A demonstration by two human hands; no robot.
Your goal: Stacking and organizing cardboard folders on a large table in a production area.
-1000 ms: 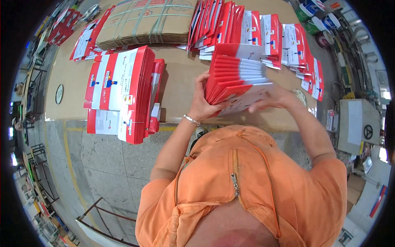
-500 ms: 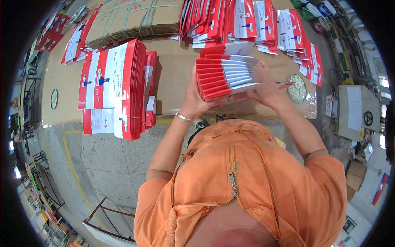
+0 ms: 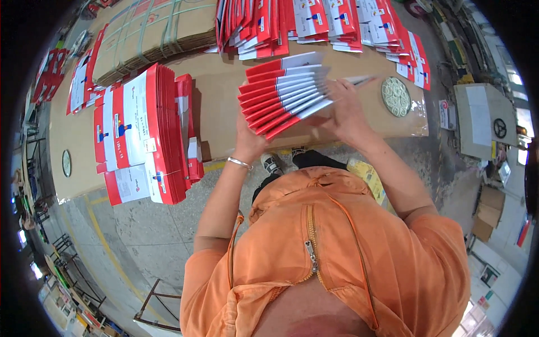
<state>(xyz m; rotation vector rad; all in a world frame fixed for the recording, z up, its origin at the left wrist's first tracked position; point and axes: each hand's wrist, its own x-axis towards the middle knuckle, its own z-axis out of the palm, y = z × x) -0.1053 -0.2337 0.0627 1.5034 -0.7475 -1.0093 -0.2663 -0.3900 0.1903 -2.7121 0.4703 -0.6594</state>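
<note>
Holding a fanned bundle of red-and-white flat cartons (image 3: 283, 92) above the tabletop (image 3: 219, 106), left hand (image 3: 250, 140) clenched under the bundle's near end, right hand (image 3: 345, 112) pressed flat against its right edges, probably squaring them. Lying well left of the left grip, a finished stack of cartons (image 3: 149, 132); beyond both grips, more rows of cartons (image 3: 314, 22).

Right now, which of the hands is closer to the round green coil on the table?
The right hand. It rests on the fanned red and white cartons, just left of the coil. The left hand is under the cartons' far end.
</note>
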